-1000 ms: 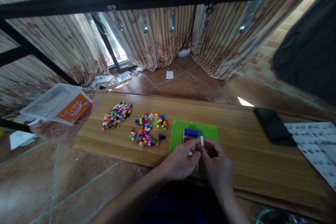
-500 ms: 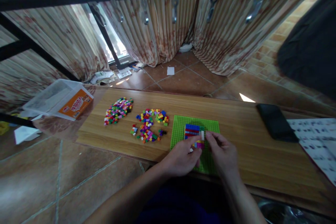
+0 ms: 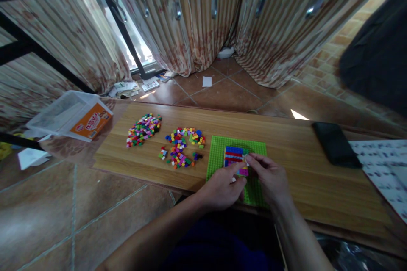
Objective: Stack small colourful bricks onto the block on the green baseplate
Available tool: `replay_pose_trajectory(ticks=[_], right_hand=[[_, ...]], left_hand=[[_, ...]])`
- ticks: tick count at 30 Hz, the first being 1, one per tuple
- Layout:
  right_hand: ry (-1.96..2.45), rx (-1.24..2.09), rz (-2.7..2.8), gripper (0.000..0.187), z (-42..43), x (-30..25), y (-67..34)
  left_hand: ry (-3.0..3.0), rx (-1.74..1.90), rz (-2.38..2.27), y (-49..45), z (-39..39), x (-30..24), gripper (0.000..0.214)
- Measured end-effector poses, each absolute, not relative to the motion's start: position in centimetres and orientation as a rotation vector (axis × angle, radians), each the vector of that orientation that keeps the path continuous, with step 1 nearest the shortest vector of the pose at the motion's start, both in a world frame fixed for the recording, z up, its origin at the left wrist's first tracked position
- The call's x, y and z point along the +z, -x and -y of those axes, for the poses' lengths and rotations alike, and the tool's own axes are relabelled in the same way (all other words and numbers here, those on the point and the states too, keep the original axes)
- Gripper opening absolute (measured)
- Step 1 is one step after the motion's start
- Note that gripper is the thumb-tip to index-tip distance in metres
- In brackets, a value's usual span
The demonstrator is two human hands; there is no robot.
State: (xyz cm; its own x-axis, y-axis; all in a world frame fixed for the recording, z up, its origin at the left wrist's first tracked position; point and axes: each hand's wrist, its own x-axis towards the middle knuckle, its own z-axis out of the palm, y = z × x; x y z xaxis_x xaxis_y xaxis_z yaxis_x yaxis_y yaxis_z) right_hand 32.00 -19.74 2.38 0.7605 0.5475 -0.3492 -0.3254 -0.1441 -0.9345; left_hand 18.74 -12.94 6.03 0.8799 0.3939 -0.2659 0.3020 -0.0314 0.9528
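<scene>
A green baseplate lies on the wooden table, bearing a block of toy bricks in blue, red, yellow, magenta and other colours. My right hand comes in from the right. Its thumb and forefinger pinch a small white brick at the block's right edge, partly hidden by the fingertips. Over the plate's lower left reaches my left hand, its forefinger extended against the bricks near the white one. Another white brick shows between this hand's curled thumb and fingers. Both hands cover part of the block.
Loose bricks lie left of the plate in a spread cluster and a denser pile. A clear plastic box with an orange label stands at the left end. To the right are a black phone and a printed sheet.
My right fingers have shifted slightly left over the white brick, which now shows less. My left hand stays almost in place. The whole view has tilted slightly.
</scene>
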Motion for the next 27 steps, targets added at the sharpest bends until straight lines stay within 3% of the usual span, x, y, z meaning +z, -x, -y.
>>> replay_pose_trajectory(ticks=[27], right_hand=[[1.711, 0.556, 0.384, 0.034, 19.6, 2.0, -31.6]], left_hand=[[-1.573, 0.183, -0.638, -17.9, 13.5, 4.1, 0.052]])
